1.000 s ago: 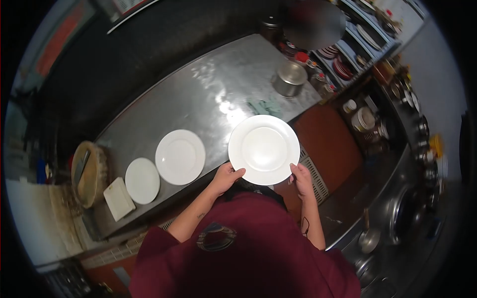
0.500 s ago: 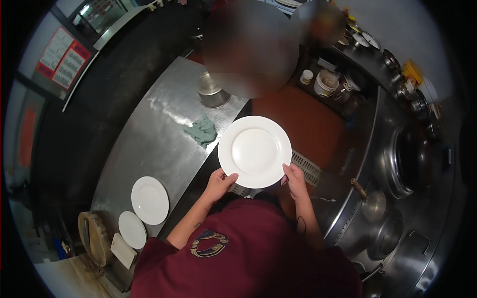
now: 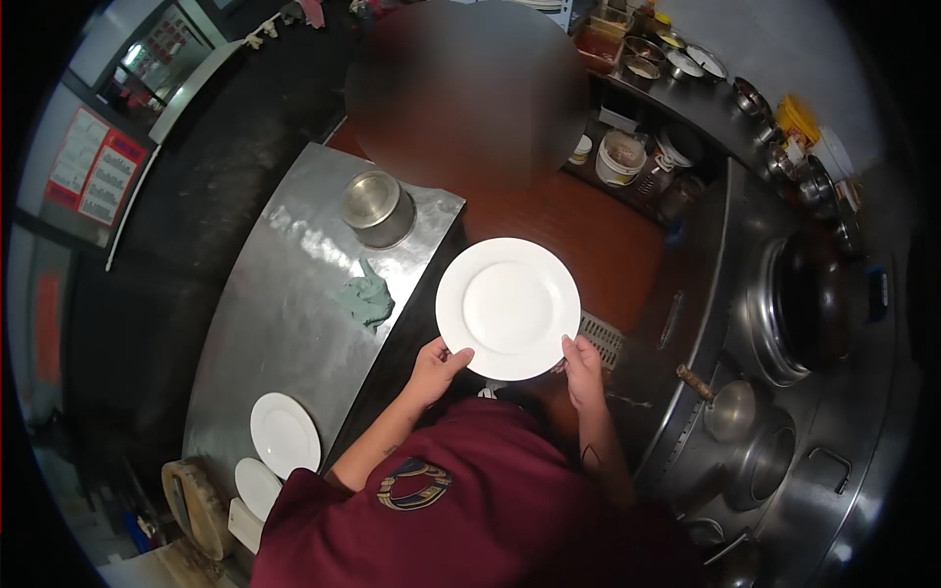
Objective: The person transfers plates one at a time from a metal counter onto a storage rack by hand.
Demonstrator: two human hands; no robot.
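Note:
A round white plate (image 3: 508, 306) with a wide rim is held out in front of my body, its face turned up toward me. My left hand (image 3: 438, 372) grips the near left rim, thumb on top. At the near right rim, my right hand (image 3: 582, 368) holds it the same way; the fingers of both hands are partly hidden beneath. Nothing lies on the plate. To the left, a steel counter (image 3: 284, 323) carries a crumpled green cloth (image 3: 369, 298), a steel pot (image 3: 377, 211) and two more white plates, the larger one (image 3: 285, 435) nearest the counter's edge.
On the right stand a stove with a dark wok (image 3: 814, 304) and a steel ladle (image 3: 730, 410). A round wooden chopping block (image 3: 201, 510) sits at lower left. Ahead are a reddish floor (image 3: 549, 216), a white bucket (image 3: 621, 159) on a shelf, and a blurred area.
My view has shifted, so the counter, pot and cloth appear further left. Both hands still hold the plate, which sits slightly lower and to the right in view.

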